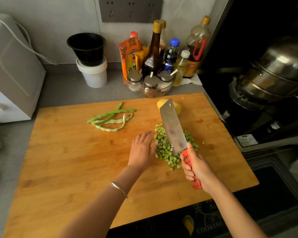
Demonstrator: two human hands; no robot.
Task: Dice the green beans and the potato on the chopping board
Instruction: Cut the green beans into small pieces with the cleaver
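Note:
A wooden chopping board point(72, 160) fills the counter in front of me. A pile of diced green beans point(163, 148) lies at its centre right. My left hand point(142, 150) lies flat with straight fingers against the pile's left side. My right hand point(195, 169) grips the red handle of a cleaver point(173, 127), whose blade stands over the diced pile. Several whole green beans point(110, 117) lie further back on the board. A peeled yellow potato point(176, 107) sits at the board's far side, partly hidden behind the blade.
Behind the board stand a glass bowl of spice jars point(150, 83), sauce bottles point(155, 48) and a black bowl on a white tub point(93, 73). A white appliance point(9, 69) is at the left. A stove with steel pots point(273, 73) lies to the right.

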